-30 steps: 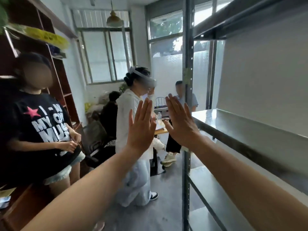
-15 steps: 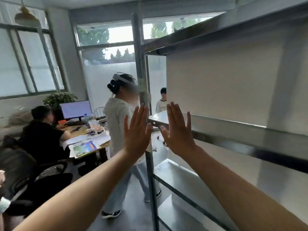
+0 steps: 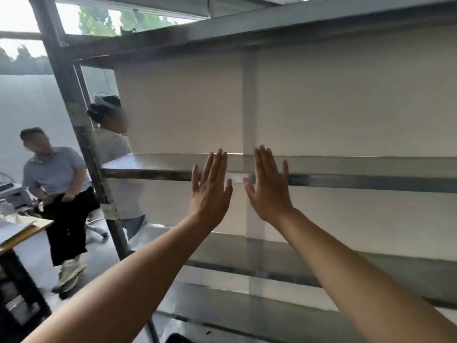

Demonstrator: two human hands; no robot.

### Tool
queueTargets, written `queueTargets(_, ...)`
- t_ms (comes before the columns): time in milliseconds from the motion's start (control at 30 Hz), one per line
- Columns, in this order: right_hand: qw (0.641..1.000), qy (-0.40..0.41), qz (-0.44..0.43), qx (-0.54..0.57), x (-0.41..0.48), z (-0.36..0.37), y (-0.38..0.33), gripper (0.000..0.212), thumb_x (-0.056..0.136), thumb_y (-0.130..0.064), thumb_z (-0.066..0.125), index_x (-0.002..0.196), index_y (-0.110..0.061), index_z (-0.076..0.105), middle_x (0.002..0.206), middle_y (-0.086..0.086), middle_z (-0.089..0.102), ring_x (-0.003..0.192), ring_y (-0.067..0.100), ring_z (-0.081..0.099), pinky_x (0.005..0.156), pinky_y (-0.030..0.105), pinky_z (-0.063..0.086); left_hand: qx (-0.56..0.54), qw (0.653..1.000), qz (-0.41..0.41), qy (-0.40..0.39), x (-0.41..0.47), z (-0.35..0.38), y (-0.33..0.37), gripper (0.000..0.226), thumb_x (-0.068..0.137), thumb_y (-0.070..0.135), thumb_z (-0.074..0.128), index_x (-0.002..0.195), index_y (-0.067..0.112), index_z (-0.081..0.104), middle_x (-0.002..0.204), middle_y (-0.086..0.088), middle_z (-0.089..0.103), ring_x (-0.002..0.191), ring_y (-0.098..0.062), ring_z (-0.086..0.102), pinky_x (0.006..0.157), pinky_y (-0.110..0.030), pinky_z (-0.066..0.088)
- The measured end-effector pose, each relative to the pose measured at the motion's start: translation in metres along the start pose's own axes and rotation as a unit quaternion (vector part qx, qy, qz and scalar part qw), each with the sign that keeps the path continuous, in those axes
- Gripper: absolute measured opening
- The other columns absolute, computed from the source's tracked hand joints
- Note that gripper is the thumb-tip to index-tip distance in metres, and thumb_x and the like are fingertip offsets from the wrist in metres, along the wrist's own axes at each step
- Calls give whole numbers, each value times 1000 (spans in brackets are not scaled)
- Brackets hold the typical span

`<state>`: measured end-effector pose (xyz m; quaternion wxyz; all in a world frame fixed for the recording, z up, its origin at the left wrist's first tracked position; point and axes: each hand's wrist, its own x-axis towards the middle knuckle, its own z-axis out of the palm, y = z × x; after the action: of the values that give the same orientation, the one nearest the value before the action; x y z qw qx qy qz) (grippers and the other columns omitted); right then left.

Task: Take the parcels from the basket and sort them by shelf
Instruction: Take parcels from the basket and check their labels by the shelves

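Observation:
Both my arms are stretched out in front of a grey metal shelf rack (image 3: pixel 346 181). My left hand (image 3: pixel 211 191) is held up flat with fingers straight, holding nothing. My right hand (image 3: pixel 268 186) is beside it, also flat and holding nothing, a small gap between the two. Both hands are level with the front edge of the middle shelf, which bears nothing. A lower shelf (image 3: pixel 284 253) and a top shelf (image 3: pixel 272 30) show as well. No parcels or basket can be made out; a dark shape (image 3: pixel 178 339) sits at the bottom edge.
The rack's upright post (image 3: pixel 81 144) stands at the left. Behind it a person in a grey top (image 3: pixel 116 154) wears a headset. A person in a grey polo shirt (image 3: pixel 57 174) stands further left, by a desk (image 3: pixel 22 231). A white wall backs the rack.
My view has swung right, from the room and its people to face the shelf rack. My two hands stay raised, flat and side by side in the middle of the view.

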<state>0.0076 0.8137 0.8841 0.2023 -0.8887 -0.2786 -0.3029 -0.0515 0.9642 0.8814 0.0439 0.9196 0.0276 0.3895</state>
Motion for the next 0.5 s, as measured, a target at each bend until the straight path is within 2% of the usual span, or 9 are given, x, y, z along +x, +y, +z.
queueTargets(233, 995, 0, 70, -76, -82, -91, 107, 70, 104, -49, 20, 156, -15, -14, 163, -1, -21, 148, 11, -22, 119, 47, -15, -76, 994, 78, -18, -10, 21, 153, 61, 105, 31, 32, 158, 19, 5, 165, 6, -2, 150, -8, -9, 123, -45, -5)
queueTargets(400, 980, -13, 152, -127, -173, -173, 204, 71, 104, -49, 21, 156, -15, -13, 163, 0, -19, 149, 13, -19, 120, 49, -10, -118, 981, 141, -60, -43, 42, 292, 60, 104, 32, 29, 157, 17, 6, 165, 3, 0, 151, -10, -4, 122, -44, -7)
queueTargets(500, 962, -29, 208, -173, -236, -224, 262, 71, 104, -48, 21, 156, -12, -12, 164, 2, -18, 150, 15, -18, 120, 49, -12, -146, 967, 184, -95, -71, 53, 384, 60, 105, 35, 24, 157, 18, 0, 165, 3, -5, 151, -11, -8, 122, -45, -7)
